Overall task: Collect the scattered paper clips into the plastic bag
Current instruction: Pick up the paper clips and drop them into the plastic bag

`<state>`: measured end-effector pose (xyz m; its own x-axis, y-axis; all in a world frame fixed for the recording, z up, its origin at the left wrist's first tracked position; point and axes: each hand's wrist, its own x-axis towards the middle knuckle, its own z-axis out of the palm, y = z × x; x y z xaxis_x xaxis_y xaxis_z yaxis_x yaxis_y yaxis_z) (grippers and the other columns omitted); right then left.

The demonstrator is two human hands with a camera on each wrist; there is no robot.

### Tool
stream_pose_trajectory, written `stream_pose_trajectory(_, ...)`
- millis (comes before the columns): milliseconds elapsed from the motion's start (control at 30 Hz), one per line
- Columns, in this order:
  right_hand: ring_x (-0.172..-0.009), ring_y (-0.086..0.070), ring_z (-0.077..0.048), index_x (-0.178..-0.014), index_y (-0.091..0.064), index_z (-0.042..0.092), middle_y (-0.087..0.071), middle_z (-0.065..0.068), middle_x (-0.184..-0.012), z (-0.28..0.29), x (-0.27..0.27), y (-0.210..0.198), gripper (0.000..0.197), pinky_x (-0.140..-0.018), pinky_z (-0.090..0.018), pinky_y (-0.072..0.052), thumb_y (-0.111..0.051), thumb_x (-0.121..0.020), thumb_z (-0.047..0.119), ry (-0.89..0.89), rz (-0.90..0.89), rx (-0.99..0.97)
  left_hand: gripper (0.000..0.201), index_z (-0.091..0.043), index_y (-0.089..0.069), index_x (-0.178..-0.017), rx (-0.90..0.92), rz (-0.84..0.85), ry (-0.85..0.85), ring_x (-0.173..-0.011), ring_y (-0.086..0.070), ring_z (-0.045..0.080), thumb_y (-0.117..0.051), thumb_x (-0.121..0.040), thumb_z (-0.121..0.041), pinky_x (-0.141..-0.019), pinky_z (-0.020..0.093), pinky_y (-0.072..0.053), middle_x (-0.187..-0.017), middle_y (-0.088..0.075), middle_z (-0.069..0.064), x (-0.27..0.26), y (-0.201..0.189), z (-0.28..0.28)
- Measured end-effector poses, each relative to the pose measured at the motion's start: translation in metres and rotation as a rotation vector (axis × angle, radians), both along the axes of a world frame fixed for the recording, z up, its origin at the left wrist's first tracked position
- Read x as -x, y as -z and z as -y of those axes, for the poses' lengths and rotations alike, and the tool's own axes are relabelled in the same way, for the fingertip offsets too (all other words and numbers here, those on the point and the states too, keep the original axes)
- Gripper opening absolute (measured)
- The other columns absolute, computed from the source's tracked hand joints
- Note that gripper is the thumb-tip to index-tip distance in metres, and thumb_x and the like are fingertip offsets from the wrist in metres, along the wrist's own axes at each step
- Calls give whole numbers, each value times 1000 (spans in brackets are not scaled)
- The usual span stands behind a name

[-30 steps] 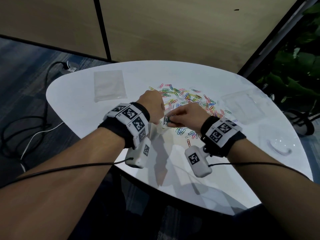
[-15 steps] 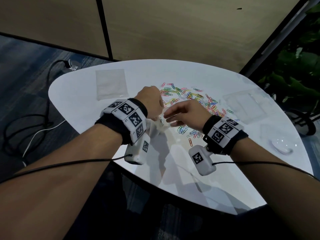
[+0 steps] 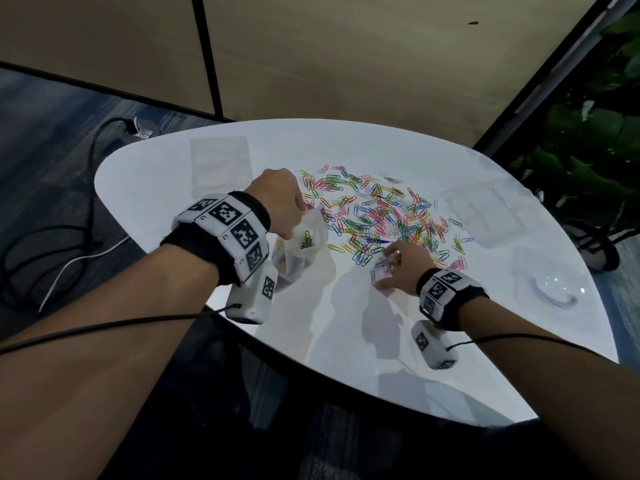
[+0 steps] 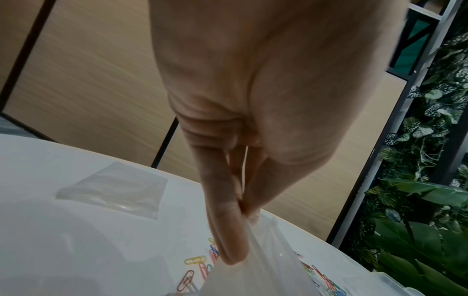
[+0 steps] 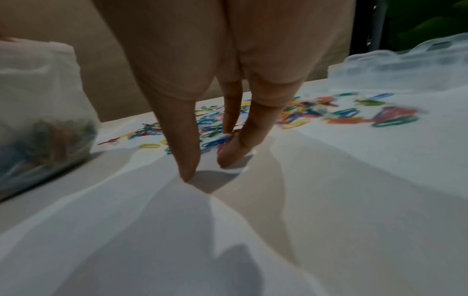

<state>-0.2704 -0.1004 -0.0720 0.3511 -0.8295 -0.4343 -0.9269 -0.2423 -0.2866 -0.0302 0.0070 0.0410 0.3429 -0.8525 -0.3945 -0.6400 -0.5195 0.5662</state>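
It looks like an office or a meeting corner. A white rounded table (image 3: 450, 358) stands in the middle of the frame on a blue-grey carpet floor (image 3: 45, 140). Behind it, across the top of the frame, are beige wall panels (image 3: 346, 57) with dark frames between them. At the right edge there is a wall of green plants (image 3: 595, 140). At the left, black and white cables (image 3: 52, 237) lie on the carpet.

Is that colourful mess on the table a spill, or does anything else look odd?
Yes: coloured paper clips lie strewn across the white table, only a few inside the plastic bag pinched by the left hand. Nothing looks damaged.
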Motion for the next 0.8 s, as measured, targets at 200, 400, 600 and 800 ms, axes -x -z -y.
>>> stream_pose_trajectory(200,-100,-60,-23,-127,-55,18,-53,-9,-122,3,-47,9,64,-88,-31,-52,-84,-70,27,-50,101,90,24,-7,-76,-97,-5,3,-13,-72,-77,28,-55,-90,3,-80,39,-64,-63,-69,2,-10,4,-5)
stream_pose_trajectory(400,-115,-52,-30,-136,-54,28,-41,-10,-132,-1,-64,14,48,-100,-39,-49,-64,-89,26,-312,-38,220,23,-6,-75,-98,1,-3,-9,-72,-77,28,-56,-90,3,-80,40,-64,-63,-68,2,-13,4,-9)
stream_pose_trajectory(600,-105,-58,-31,-115,-66,14,-48,-13,-121,-8,-72,11,34,-92,-37,-52,-62,-89,35,-370,-104,261,24,-8,-75,-100,-10,18,26,-73,-77,26,-58,-88,4,-83,39,-63,-60,-67,1,-10,1,-9)
stream_pose_trajectory(800,-87,-66,-23,-95,-74,7,-65,-12,-102,-3,-81,14,14,-80,-31,-58,-62,-88,6,-326,-121,300,24,-8,-75,-102,-18,29,35,-68,-74,24,-59,-88,4,-83,40,-63,-59,-66,1,-8,0,-9)
